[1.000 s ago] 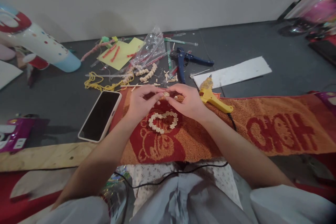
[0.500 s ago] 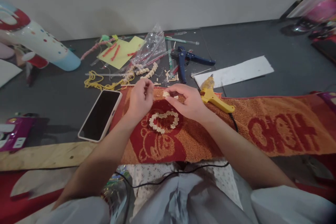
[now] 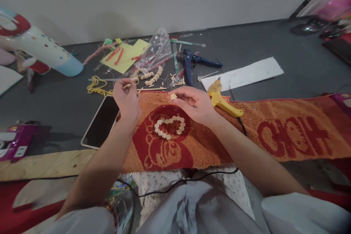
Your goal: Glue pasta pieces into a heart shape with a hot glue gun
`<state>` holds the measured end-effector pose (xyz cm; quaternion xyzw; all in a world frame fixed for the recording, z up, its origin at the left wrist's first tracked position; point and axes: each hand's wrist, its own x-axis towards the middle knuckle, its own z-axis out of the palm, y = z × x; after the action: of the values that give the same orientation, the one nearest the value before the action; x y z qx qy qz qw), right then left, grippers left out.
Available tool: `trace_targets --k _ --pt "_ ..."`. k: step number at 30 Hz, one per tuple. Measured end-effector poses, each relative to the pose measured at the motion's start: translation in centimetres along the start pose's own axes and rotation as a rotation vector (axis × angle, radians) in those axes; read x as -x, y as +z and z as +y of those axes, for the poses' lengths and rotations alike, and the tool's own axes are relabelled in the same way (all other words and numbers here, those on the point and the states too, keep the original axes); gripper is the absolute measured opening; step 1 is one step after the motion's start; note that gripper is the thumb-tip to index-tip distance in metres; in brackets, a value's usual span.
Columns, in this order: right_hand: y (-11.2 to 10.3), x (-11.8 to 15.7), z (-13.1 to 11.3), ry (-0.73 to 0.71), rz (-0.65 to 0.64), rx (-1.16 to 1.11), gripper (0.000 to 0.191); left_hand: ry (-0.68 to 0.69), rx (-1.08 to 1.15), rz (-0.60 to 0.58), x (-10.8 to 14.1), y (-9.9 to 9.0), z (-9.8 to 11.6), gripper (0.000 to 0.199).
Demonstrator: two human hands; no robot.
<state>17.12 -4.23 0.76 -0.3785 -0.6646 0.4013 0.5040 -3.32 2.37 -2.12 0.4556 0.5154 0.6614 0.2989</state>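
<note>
Here, the thumb and fingertips of the right hand (image 3: 196,104) pinch a small pale cluster (image 3: 173,96), held above the far edge of an orange and red towel (image 3: 214,142). The left hand (image 3: 127,98) is apart from it, raised by the near corner of the yellow yarn (image 3: 94,87), its fingers curled in; whether they grip anything cannot be told. In view, the left hand and wrist cover part of the right side of a phone (image 3: 100,126).

Below and between the hands, a heart-shaped outline (image 3: 166,136) of similar pale bits lies flat on the red part of the towel, with a gap at its lower right.

Just beyond the towel are a thin stick (image 3: 153,89), a scatter of short cut pieces (image 3: 179,81) and some pale knobbly strips (image 3: 155,76). Behind those lie a clear plastic bag (image 3: 157,49) and a yellow paper (image 3: 126,56) with orange-red strips on it. To the right of the bag sits a blue hand cutter (image 3: 188,64). Beside the right hand, a yellow glue gun (image 3: 226,108) rests with its handle on the towel, its nozzle pointing away, next to a white board (image 3: 246,73). Farther left, a spotted bottle (image 3: 49,49) stands on the dark table (image 3: 255,40).
</note>
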Motion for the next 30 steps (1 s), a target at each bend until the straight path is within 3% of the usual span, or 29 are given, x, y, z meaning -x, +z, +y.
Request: trace_targets --k 4,9,14,20,26,30 --pt "0.1 0.0 0.0 0.005 0.048 -0.011 0.018 0.059 -0.126 -0.156 0.6 0.1 0.6 0.032" --pt "-0.2 -0.3 0.0 -0.12 0.088 0.125 0.012 0.09 -0.219 -0.304 1.6 0.4 1.7 0.027" --pt "-0.3 -0.5 0.2 -0.145 0.113 0.211 0.011 0.216 -0.154 -0.464 2.3 0.5 2.6 0.046" --pt "-0.1 -0.4 0.3 -0.169 0.157 0.305 0.018 0.164 -0.124 -0.714 3.3 0.5 3.4 0.028" --pt "0.0 -0.3 0.5 -0.205 0.126 0.298 0.013 0.085 -0.082 -0.784 3.4 0.9 3.3 0.022" --pt "0.1 -0.3 0.5 -0.132 0.126 0.19 0.012 -0.045 -0.001 -0.798 3.4 0.9 3.2 0.025"
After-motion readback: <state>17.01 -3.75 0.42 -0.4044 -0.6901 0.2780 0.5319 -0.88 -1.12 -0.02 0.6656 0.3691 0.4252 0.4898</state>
